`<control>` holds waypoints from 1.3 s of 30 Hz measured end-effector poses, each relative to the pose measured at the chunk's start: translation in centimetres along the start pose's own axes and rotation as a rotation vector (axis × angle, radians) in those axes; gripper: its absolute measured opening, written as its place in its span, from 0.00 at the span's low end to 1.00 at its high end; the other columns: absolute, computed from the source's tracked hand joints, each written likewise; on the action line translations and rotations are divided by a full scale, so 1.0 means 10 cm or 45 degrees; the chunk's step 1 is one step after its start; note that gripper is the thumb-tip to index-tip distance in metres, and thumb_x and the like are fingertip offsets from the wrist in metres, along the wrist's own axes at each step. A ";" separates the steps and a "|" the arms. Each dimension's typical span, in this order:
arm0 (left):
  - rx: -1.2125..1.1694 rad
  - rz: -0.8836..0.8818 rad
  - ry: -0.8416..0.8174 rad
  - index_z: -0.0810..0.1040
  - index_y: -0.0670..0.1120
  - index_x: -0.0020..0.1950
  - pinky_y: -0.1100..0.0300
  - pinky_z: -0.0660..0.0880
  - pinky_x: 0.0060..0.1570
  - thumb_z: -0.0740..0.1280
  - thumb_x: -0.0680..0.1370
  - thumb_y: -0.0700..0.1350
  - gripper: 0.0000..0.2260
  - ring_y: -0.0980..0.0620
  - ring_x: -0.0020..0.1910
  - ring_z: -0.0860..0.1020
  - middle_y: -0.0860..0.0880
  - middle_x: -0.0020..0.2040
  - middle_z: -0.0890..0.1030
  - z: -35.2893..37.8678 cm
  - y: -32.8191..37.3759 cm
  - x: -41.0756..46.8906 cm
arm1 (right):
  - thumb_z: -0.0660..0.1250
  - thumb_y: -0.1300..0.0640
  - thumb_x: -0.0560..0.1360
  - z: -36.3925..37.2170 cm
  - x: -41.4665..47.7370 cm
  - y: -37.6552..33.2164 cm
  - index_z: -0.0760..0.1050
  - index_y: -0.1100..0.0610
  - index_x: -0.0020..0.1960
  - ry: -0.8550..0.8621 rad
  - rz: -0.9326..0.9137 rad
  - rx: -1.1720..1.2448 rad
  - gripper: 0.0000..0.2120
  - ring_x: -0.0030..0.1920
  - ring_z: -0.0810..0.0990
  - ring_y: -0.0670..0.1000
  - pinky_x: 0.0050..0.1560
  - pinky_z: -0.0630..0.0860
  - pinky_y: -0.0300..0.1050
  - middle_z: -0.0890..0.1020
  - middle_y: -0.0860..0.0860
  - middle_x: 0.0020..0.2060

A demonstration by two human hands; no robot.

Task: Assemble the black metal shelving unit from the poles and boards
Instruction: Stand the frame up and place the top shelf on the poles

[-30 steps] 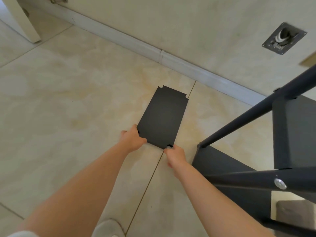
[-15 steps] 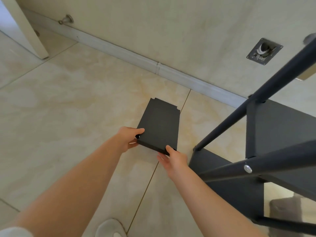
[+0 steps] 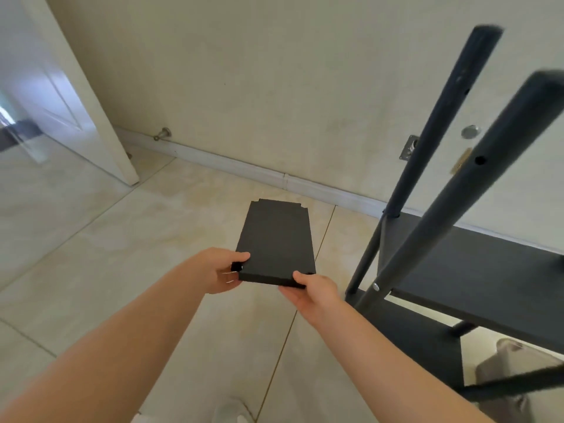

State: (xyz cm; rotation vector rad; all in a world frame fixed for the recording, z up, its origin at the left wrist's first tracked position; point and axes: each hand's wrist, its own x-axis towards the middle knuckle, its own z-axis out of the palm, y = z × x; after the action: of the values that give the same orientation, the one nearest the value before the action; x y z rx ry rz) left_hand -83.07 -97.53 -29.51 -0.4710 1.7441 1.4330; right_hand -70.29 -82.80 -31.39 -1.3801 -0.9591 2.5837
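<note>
A black rectangular board [image 3: 276, 239] with notched corners hangs in the air above the tiled floor, roughly level. My left hand [image 3: 224, 273] grips its near left corner, thumb on top. My right hand [image 3: 311, 291] grips the near right corner, thumb on top and fingers underneath. To the right stands the partly built black shelving unit [image 3: 457, 270], with two shelves fixed between dark poles [image 3: 439, 123] that rise toward the camera.
A beige wall with a white skirting board [image 3: 244, 166] runs behind the board. A white open door [image 3: 91, 96] stands at the left, a door stopper [image 3: 163, 134] beside it. A grey object [image 3: 512, 370] lies under the shelving at the lower right. My shoe [image 3: 230, 413] shows at the bottom.
The board lay flat on the floor a second ago; both hands took its near corners and lifted it off the floor. The view has tilted upward toward the wall.
</note>
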 end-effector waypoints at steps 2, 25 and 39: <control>0.112 -0.003 -0.031 0.77 0.39 0.51 0.54 0.78 0.39 0.73 0.77 0.37 0.07 0.45 0.42 0.81 0.42 0.47 0.82 -0.11 0.02 -0.27 | 0.63 0.73 0.77 0.01 -0.26 -0.08 0.66 0.65 0.67 -0.057 -0.057 -0.102 0.19 0.49 0.83 0.63 0.35 0.82 0.52 0.79 0.64 0.56; 0.044 0.965 -0.130 0.71 0.49 0.71 0.51 0.76 0.57 0.75 0.70 0.53 0.31 0.46 0.61 0.80 0.47 0.64 0.79 -0.19 0.46 -2.28 | 0.66 0.67 0.78 -1.12 -3.22 -1.88 0.70 0.47 0.64 -0.282 -0.930 -1.407 0.20 0.52 0.85 0.52 0.55 0.82 0.50 0.81 0.52 0.56; 0.225 1.256 -0.458 0.81 0.47 0.62 0.62 0.82 0.43 0.68 0.75 0.52 0.18 0.49 0.55 0.84 0.48 0.59 0.84 0.75 0.71 -3.06 | 0.71 0.61 0.76 -1.83 -3.81 -2.85 0.80 0.61 0.59 -0.157 -1.179 -0.933 0.12 0.50 0.86 0.55 0.45 0.82 0.40 0.85 0.53 0.53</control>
State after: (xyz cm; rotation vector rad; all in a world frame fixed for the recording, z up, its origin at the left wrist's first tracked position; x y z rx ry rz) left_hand -67.20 -94.68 -1.52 0.8194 1.8327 1.8116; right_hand -40.00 -63.34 4.67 -0.5453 -2.0609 1.6615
